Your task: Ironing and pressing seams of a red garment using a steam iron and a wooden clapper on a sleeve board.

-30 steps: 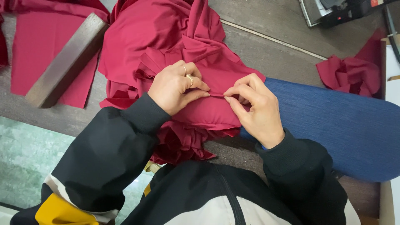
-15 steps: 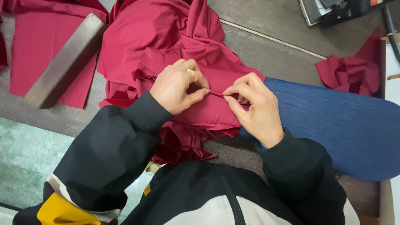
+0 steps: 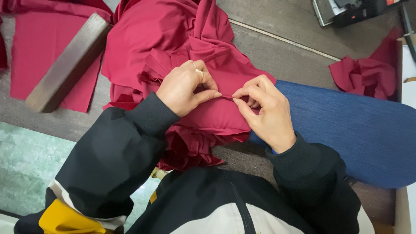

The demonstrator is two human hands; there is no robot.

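Both hands work a fold in the red garment, which lies bunched over the narrow end of the blue padded board near the middle of the worktop, its loose bulk spreading toward the far edge and its ruffled lower part hanging at the near edge. The left hand is closed in a pinch, thumb and forefinger pressed on a thin ridge of the cloth; the right hand is likewise closed on the same ridge, its fingertips almost touching those of the left. The ridge between them appears to be a narrow rolled or turned edge (whether a cord or seam lies inside cannot be told). To do this step well, it is advisable to keep the two pinches close together so that the fold stays even, to hold the cloth flat against the board beneath, and to draw the ridge taut without stretching it out of line. Excess cloth toward the far edge should stay clear of the fingers so that no second layer is caught in the pinch. Toward the left edge of the worktop a long dark bar rests across a flat red cloth piece; near the right edge lies a crumpled red scrap, well apart from the hands, and a dark device sits at the far right corner.
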